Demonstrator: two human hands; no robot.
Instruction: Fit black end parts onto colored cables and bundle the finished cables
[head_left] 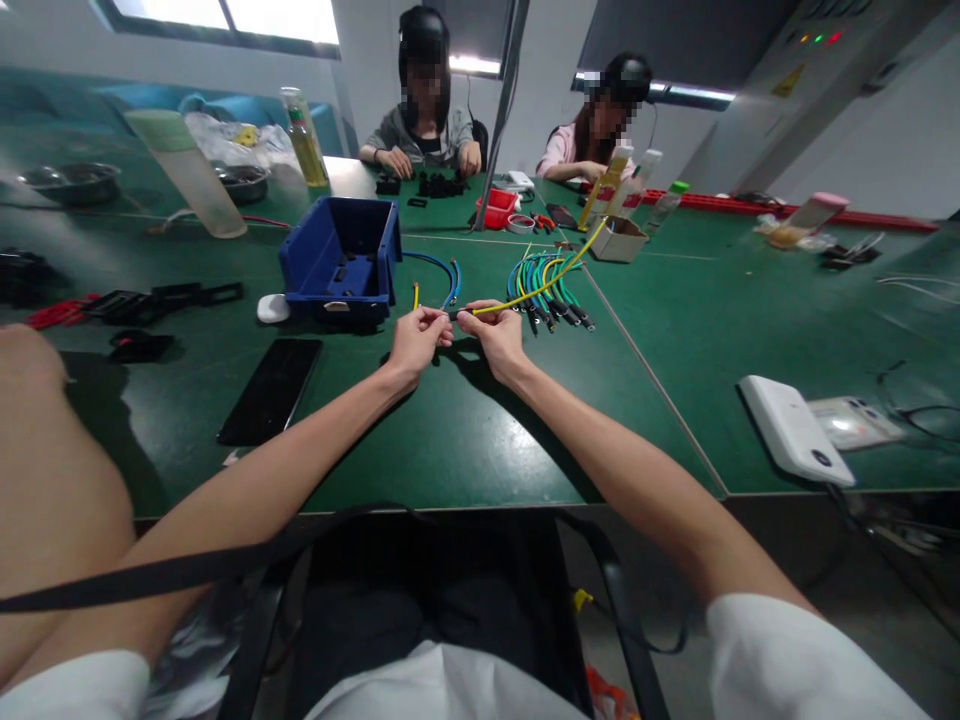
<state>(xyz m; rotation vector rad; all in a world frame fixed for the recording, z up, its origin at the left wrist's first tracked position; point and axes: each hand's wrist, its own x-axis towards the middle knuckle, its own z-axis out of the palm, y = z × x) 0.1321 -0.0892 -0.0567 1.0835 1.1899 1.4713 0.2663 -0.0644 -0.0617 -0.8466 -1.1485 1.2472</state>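
My left hand [417, 338] and my right hand [491, 333] meet over the green table [450, 440], fingers pinched together. Between them runs a yellow wire [540, 288] that leads up and to the right; my right hand pinches its near end, which carries a small dark tip [453, 315]. My left hand's fingertips close on that same dark tip. Just beyond my right hand lies a bundle of blue, green and yellow wires [544, 285] with black ends. A short blue wire [448, 275] and a yellow stub [415, 294] lie beyond my left hand.
A blue plastic bin [341, 258] stands left of the wires, a black phone [271, 388] in front of it. Black parts [150, 300] lie far left. A white device [793, 428] sits right. Bottles, a small cardboard box [619, 240] and two seated people are at the far side.
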